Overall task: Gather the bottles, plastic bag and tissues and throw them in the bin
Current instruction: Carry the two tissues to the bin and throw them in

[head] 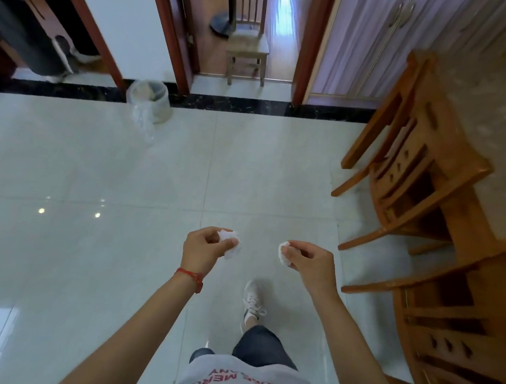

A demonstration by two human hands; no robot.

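A person is standing on a glossy pale tiled floor (96,164), both bare arms stretched forward. The left hand (203,248) is closing its grip around a crumpled white tissue (230,244), thumb and fingers pinching it so that the paper is sticking out toward the right. A red string bracelet (190,278) is sitting on the left wrist. The right hand (308,261) is holding a second, smaller wad of tissue (284,252), its grip curled shut on it with the paper poking out on the left side. The two hands are hovering near each other but apart, well above the floor.

The bin (151,100) is standing far ahead and to the left, against a dark strip of floor edging beside a doorframe. It is pale and see-through, lined with a clear plastic bag (144,119) whose loose edge is hanging down its front and trailing onto the tiles. What is inside it is too blurred to tell.

To the right, two wooden chairs (411,162) are pushed in under a bench (493,120) with a mottled top. Another wooden chair (247,46) is standing beyond an open doorway straight ahead. One white sneaker (251,301) is showing below the hands.
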